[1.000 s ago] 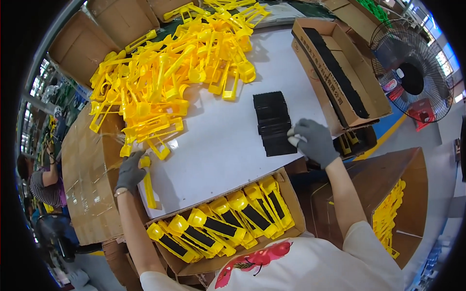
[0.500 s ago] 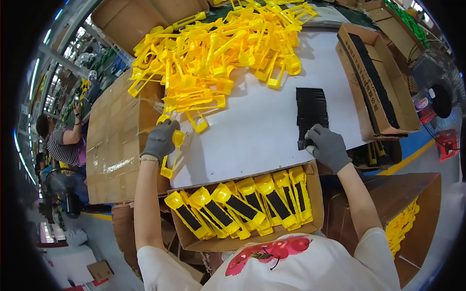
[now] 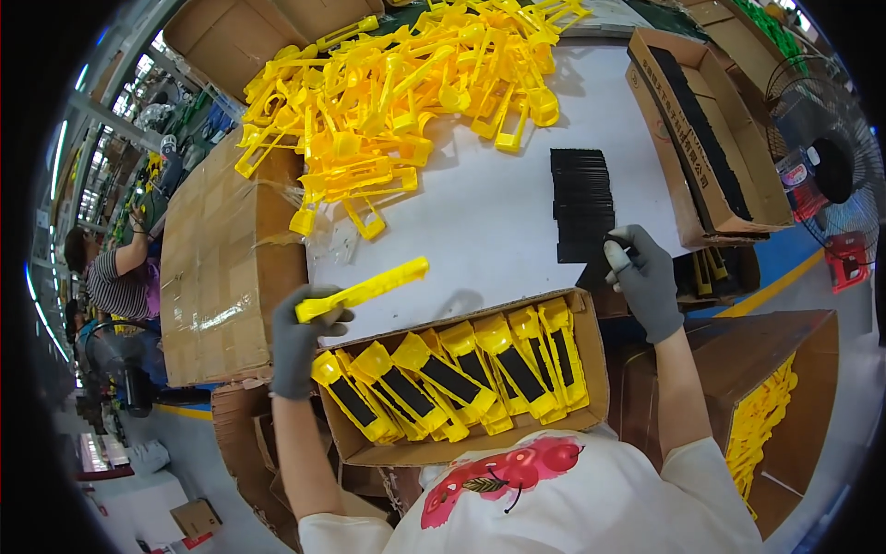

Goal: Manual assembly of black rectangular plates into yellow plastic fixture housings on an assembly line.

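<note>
My left hand is closed on one end of a yellow plastic frame, holding it tilted above the near left edge of the white tabletop. My right hand pinches a thin black piece between thumb and fingers, seen nearly edge-on and partly hidden. Beside that hand, thin black strips lie overlapped in a row on the table. Right in front of me, an open cardboard box holds several yellow frames with black strips set in them.
A heap of yellow frames covers the far left of the white tabletop. At right stand a long carton with black strips and a fan. A taped carton borders the left. Another person works farther left.
My left hand has come nearer with the yellow frame, lifting and turning it to point right. My right hand has moved off the row of strips, pinching a black piece.
</note>
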The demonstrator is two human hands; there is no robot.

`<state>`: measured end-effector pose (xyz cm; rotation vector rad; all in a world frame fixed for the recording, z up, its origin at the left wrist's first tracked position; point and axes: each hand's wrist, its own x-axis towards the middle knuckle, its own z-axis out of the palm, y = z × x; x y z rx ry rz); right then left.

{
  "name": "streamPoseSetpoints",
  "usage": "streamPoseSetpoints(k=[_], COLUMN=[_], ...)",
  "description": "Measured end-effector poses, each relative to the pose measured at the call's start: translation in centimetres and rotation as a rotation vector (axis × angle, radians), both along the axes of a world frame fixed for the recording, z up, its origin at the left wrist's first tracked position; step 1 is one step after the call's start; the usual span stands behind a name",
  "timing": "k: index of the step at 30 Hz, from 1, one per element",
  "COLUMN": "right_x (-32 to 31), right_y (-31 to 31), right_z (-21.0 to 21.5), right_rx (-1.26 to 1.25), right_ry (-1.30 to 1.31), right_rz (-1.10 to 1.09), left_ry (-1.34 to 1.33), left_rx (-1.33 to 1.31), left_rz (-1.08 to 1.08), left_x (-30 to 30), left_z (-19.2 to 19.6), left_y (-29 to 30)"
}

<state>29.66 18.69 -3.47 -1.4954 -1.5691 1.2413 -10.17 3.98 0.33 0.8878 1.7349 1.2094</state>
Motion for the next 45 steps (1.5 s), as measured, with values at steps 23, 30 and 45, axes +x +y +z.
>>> streamPoseSetpoints(k=[23, 30, 45], right_x=[-4.6, -4.4, 0.7], right_y=[-7.1, -8.0, -13.7], right_z=[2.3, 1.4, -1.7], right_rx=[0.056, 0.186, -0.044], right_ry=[-0.014, -0.162, -0.273], right_rz=[0.419, 0.435, 0.399], left_ry=[-0.580, -0.488, -0.399], left_rx=[-0.074, -0.115, -0.336], left_rz=[-0.016, -0.062, -0.380], left_x=[14.4, 15.2, 15.9], left_z=[-2.5, -2.1, -3.2], left_y=[-1.5, -1.7, -2.6])
